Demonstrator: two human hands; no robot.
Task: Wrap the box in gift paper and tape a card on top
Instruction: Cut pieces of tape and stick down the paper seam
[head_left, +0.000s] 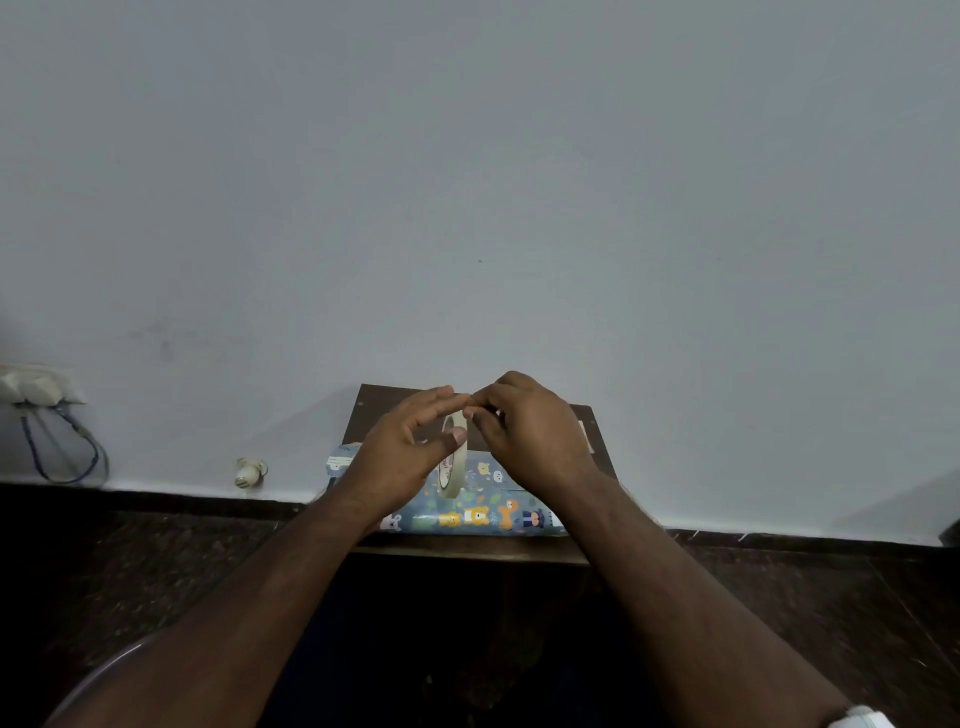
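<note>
A small dark bench (597, 431) against the wall carries the box (483, 506), wrapped in blue animal-print gift paper, along its near edge, and above it the left grip (402, 452) holds an upright tape roll (451, 470) while the right grip (530, 431) pinches at its top.

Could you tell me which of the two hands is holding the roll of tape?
The left hand holds the tape roll, thumb on its rim; the right hand only pinches at the roll's top edge.

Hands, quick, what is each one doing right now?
Left hand: holds the tape roll, thumb on its rim.
Right hand: fingers pinched at the roll's top; the tape end cannot be made out.
</note>
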